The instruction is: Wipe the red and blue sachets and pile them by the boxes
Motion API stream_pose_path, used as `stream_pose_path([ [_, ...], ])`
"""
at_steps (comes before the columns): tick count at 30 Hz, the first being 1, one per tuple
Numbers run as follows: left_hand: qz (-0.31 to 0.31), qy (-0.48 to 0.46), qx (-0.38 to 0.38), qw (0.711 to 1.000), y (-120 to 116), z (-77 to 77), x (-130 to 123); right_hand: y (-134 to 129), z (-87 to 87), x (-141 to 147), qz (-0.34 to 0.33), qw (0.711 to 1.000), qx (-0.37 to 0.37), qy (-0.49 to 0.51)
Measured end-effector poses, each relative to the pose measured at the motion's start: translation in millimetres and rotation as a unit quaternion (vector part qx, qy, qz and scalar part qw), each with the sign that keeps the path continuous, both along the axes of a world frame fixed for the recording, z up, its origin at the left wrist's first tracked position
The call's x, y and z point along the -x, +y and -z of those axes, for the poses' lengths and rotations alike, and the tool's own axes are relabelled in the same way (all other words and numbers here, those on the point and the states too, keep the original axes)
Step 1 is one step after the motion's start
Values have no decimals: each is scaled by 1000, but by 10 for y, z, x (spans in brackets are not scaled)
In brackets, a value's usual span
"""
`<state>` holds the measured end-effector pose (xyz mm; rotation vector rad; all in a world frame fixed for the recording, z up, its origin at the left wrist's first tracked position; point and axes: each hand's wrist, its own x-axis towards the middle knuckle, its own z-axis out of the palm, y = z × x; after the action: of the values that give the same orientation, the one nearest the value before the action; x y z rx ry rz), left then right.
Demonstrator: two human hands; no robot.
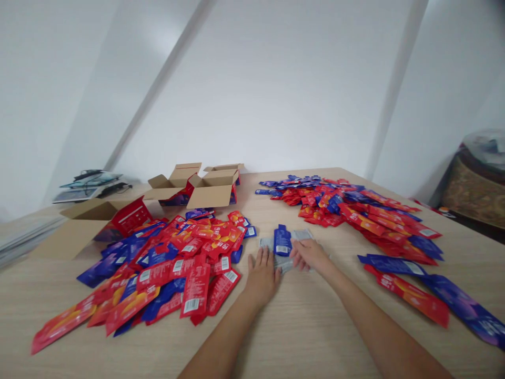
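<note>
A blue sachet (282,241) with a white label lies on a thin grey-white sheet (303,235) in front of me. I cannot tell whether the sheet is cloth, paper or plastic. My left hand (261,276) rests palm down at the sheet's near left edge, fingers stretched out. Curled closed, my right hand (310,255) is at the sachet's right edge, over the sheet. What its fingers hold, if anything, is hidden.
Left is a heap of red and blue sachets (193,237); another heap (335,202) lies at back right. Some loose sachets (410,295) are near my right arm. Open cardboard boxes (211,196) stand at back left, by a stack of flat items (89,187).
</note>
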<state>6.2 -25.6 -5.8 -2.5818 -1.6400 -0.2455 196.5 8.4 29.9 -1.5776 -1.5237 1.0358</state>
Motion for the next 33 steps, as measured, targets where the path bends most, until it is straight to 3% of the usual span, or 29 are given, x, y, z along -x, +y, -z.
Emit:
stream_pose_path([
  [2,2,2,-4,1000,-4,3,2,-67,-63,5,13,990,-60,-128],
  [4,3,4,-8,1000,-4,12,4,-108,-74,22,23,958,-177,-224],
  [7,2,2,-10,1000,1,25,1,-137,23,104,-58,915,-260,-303],
  [9,1,-3,-10,1000,0,20,-8,-133,113,177,-122,900,-237,-346],
  [12,0,-6,-6,1000,-13,-12,-25,-76,172,256,-140,883,-196,-402],
  [22,-1,-30,-4,1000,-7,12,-7,240,51,435,-17,843,-185,-504],
  [26,4,-40,-2,999,7,42,6,349,93,464,-18,825,-211,-524],
  [33,10,-42,25,999,-18,1,12,594,-25,507,-49,854,-177,-487],
])
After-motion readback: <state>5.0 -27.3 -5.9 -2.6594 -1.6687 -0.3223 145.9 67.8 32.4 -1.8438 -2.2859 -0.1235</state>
